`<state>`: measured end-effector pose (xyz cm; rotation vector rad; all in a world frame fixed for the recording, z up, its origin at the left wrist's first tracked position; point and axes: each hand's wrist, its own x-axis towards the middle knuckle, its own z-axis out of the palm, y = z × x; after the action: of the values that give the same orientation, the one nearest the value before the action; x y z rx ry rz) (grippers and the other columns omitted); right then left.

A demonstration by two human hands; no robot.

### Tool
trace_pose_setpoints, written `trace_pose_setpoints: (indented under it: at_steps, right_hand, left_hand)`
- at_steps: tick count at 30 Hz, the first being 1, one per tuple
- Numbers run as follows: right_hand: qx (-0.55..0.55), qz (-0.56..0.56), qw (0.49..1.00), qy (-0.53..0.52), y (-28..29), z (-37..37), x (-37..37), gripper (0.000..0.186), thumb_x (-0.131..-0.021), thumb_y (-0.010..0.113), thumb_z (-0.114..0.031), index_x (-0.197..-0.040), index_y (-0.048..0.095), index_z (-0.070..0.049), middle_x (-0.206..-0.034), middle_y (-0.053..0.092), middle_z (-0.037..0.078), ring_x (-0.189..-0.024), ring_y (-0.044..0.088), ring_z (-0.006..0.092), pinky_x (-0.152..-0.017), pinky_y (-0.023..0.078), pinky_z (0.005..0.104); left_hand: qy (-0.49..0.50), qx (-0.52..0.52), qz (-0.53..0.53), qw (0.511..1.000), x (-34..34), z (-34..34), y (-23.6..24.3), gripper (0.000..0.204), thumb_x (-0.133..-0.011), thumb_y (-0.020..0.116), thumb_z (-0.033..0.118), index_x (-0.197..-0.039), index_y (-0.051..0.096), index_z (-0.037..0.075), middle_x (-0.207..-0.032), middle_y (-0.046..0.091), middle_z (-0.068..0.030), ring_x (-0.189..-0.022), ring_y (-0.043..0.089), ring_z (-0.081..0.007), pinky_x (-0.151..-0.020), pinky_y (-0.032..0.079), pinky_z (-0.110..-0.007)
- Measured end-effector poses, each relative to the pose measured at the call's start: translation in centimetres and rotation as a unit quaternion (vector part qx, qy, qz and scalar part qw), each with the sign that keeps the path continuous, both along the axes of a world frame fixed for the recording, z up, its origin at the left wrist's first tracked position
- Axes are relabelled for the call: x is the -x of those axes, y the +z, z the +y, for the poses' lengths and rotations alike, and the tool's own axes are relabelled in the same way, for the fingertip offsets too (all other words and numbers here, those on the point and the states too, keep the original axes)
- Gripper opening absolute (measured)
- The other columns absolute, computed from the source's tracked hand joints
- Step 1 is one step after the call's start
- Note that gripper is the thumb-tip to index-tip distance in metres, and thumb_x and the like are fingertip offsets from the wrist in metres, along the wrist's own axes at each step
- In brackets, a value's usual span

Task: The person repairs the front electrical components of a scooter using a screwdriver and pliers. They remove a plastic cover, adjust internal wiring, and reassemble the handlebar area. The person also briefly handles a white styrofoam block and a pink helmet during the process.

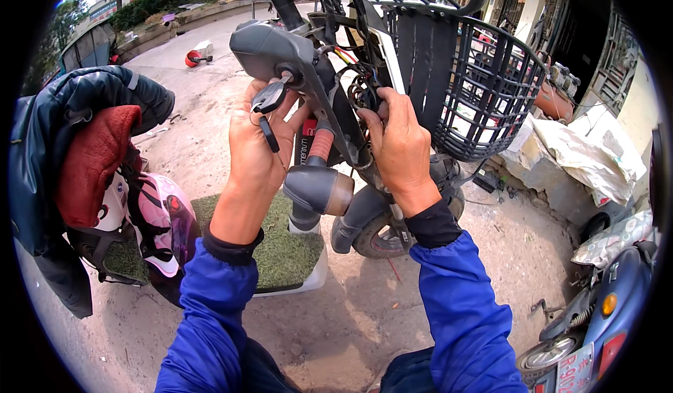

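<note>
The front of an electric scooter stands before me, its black plastic panel (270, 46) loosened and tilted, with colored wires (361, 88) showing behind. My left hand (261, 137) is palm up under the panel, its fingers curled against the lower edge and partly hidden. A key (270, 97) with a black fob sits in the lock, and a black tag (268, 134) hangs from it over my palm. My right hand (403, 137) is closed, thumb and fingertips pinched on the wiring in the opening. Beneath sits a turn-signal lamp (319, 190) beside a reddish handlebar grip (321, 144).
A black basket (484, 88) is mounted at the scooter's front. Green artificial turf (284, 249) covers its footboard. At left are a pink helmet (165, 218), a red cloth (98, 162) and a dark jacket (42, 155). A blue scooter (620, 302) is parked at lower right.
</note>
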<state>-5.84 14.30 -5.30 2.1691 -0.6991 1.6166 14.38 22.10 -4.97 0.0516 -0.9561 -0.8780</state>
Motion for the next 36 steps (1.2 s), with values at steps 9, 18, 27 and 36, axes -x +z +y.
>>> trace_pose_setpoints:
  at_steps: [9,18,27,36]
  right_hand:
    - [0.047,0.042,0.997,-0.036,-0.1,0.6,-0.2,0.025,-0.094,0.072,-0.01,-0.119,0.069,-0.007,-0.094,0.061,0.008,-0.063,0.067,0.0297,-0.056,0.055,0.0415]
    - [0.127,0.007,0.982,-0.143,1.9,-0.4,-0.2,0.024,-0.085,0.084,-0.016,-0.108,0.076,-0.017,-0.095,0.059,0.001,-0.061,0.064,0.0196,-0.053,0.05,0.0345]
    - [0.024,0.056,0.993,-0.097,2.6,2.4,2.1,0.113,-0.069,0.097,-0.036,-0.161,0.039,-0.006,-0.15,0.046,0.023,-0.13,0.053,0.0401,-0.104,0.042,0.0487]
    - [-0.17,0.032,0.982,0.072,3.1,0.9,1.1,0.121,-0.071,0.095,-0.019,-0.165,0.022,0.004,-0.152,0.045,0.029,-0.139,0.051,0.0457,-0.115,0.046,0.0462]
  left_hand:
    - [-0.008,0.019,0.018,1.0,0.3,-0.3,-0.5,0.052,-0.092,0.084,0.023,-0.126,0.053,-0.002,-0.13,0.066,-0.0184,-0.128,0.065,-0.0332,-0.117,0.048,-0.061]
    - [0.063,0.012,-0.038,0.997,1.0,-0.9,-1.0,0.051,-0.101,0.071,0.029,-0.138,0.053,-0.002,-0.143,0.061,-0.0179,-0.141,0.056,-0.0359,-0.119,0.046,-0.062]
    - [0.068,0.019,-0.011,0.997,1.4,-1.1,-0.9,0.052,-0.096,0.079,0.021,-0.134,0.053,-0.001,-0.132,0.064,-0.0122,-0.134,0.061,-0.033,-0.118,0.048,-0.061]
    - [-0.018,-0.011,0.036,0.999,1.3,-0.4,-0.6,0.025,-0.101,0.061,0.001,-0.123,0.051,-0.003,-0.127,0.064,-0.0185,-0.126,0.065,-0.0323,-0.116,0.05,-0.059]
